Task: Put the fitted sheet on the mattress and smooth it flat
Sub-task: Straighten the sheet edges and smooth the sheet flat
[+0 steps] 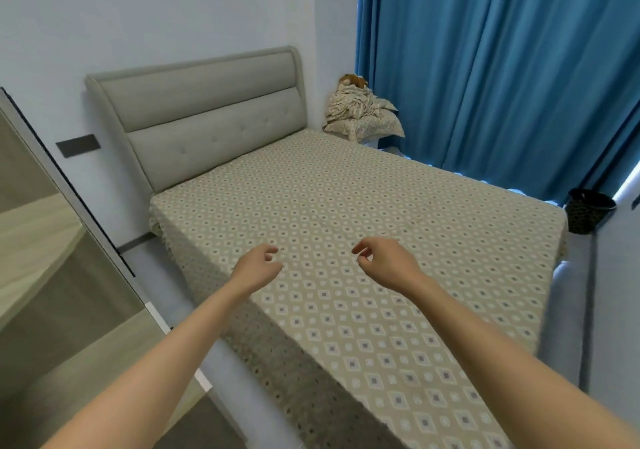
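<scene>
A beige fitted sheet (346, 199) with a white and grey diamond pattern covers the whole mattress, lying flat on top and hanging down the near left side (277, 355). My left hand (258, 268) hovers above the sheet near the left edge, fingers loosely curled and holding nothing. My right hand (384, 261) hovers beside it over the middle of the bed, fingers apart and bent, also holding nothing. Neither hand visibly touches the fabric.
A grey padded headboard (207, 102) stands at the far end against the white wall. Crumpled bedding and pillows (363, 116) are piled at the far right corner by blue curtains (502, 68). A dark bin (588, 209) sits beyond the bed's right corner. A wardrobe (52, 258) flanks the left.
</scene>
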Tool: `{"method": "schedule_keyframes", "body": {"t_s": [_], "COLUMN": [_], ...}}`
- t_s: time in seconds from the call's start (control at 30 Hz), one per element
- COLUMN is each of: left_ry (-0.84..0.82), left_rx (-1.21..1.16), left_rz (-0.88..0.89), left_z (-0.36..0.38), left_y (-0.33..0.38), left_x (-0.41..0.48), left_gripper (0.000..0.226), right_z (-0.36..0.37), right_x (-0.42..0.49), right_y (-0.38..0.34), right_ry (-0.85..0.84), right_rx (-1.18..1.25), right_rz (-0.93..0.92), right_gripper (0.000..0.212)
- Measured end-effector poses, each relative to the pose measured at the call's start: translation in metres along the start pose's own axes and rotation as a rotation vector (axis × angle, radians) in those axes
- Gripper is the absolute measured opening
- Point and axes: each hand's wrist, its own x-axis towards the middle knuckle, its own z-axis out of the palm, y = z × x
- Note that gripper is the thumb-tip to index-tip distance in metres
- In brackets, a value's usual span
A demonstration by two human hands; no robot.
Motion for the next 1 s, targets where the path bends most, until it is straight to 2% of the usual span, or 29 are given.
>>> {"method": "schedule_keyframes", "body": {"t_s": [0.17, 0.5, 0.83, 1.0], "left_ry": [-0.074, -0.099, -0.168, -0.282], "left_rx": [-0.035, -0.082, 0.006, 0.07], "left_rz": [-0.051, -0.145, -0.26, -0.277], "left_z": [-0.039, -0.052, -0.007, 0.036], "left_y": [-0.055, -0.107, -0.144, -0.162], "left_x": [0.04, 0.116, 0.287, 0.383], "left_gripper": [0.049, 0.051, 0.049, 0.047], "right_z": [0.053, 0.121, 0.236, 0.296], "right_x": [0.034, 0.125, 0.292, 0.368], "right_y": [-0.053, -0.076, -0.013, 0.037], "right_ry": [-0.025, -0.128, -0.311, -0.442], "right_rx": [0.003, -0.066, -0.111, -0.135], "right_rz": [0.032, 0.033, 0.125, 0.21], "right_gripper": [0.033, 0.037, 0.045, 0.05]}}
